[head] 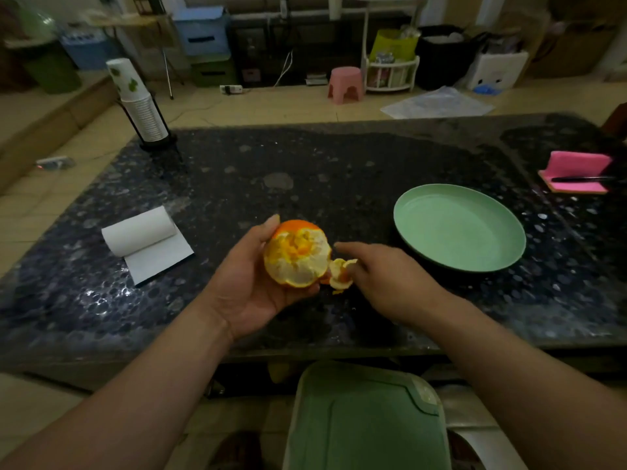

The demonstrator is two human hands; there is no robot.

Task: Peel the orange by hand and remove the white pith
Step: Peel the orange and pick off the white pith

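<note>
My left hand (249, 283) cups a partly peeled orange (297, 254) above the middle of the dark table, thumb up along its left side. The side facing me is bare of rind, with white pith and some orange flesh showing; orange rind remains along the top and bottom edges. My right hand (383, 279) is just right of the fruit and pinches a curled piece of peel (341, 273), white inside and orange outside. That hand's index finger points left toward the orange.
A pale green plate (459, 227) sits right of the hands. A paper towel roll (144, 240) lies at the left, a stack of paper cups (139, 103) at the far left corner, a pink notepad with pen (576, 171) far right. A green bin (364, 418) stands below the table's near edge.
</note>
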